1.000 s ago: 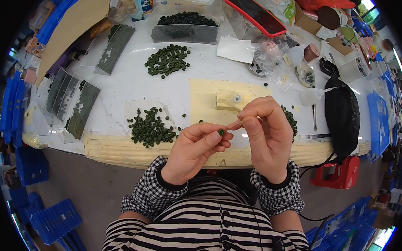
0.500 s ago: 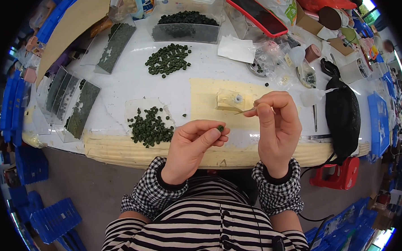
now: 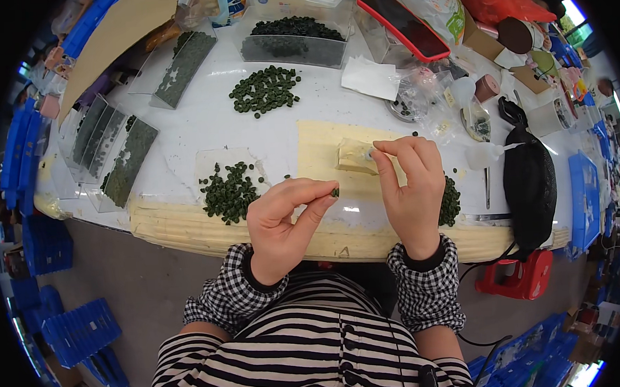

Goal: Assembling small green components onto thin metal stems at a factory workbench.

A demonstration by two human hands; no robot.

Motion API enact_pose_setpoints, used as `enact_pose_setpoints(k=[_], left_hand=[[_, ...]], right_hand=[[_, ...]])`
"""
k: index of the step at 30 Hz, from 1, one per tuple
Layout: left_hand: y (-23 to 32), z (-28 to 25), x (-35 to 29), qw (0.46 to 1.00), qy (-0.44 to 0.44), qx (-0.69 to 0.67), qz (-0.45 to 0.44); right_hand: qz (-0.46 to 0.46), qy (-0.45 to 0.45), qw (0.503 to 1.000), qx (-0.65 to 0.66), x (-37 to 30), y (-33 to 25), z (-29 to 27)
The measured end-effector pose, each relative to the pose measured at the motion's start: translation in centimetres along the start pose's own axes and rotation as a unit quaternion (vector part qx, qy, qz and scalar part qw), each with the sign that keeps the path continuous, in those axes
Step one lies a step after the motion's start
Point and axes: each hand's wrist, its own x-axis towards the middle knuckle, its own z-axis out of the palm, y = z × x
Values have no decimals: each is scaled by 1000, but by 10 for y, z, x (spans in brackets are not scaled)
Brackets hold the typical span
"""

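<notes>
My left hand pinches a small dark green piece between thumb and fingertips, above the pale yellow mat. Closed at the fingertips, my right hand touches the small clear round part on top of the yellow wrapped block. What lies between its fingers is hidden. Left of my left hand a pile of dark green pieces rests on a thin clear sheet. Another pile of such pieces shows partly behind my right hand.
Farther back lies a spread of green pieces, with a clear bin of dark pieces behind it. Clear trays stand at the left. A red-edged phone, a white squeeze bottle and a black mesh bag are to the right.
My right hand has moved from holding a thin metal tool in front of the block to touching the block's top; the tool no longer shows. My left hand has shifted slightly left, still pinching its piece.
</notes>
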Motion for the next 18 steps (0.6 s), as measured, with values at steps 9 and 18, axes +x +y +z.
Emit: enact_pose_setpoints(k=[9, 18], left_hand=[[9, -2, 8, 995, -22, 71, 60], [13, -1, 8, 995, -42, 66, 55]], right_hand=[[38, -33, 983, 177, -29, -35, -17], [19, -40, 975, 219, -39, -40, -13]])
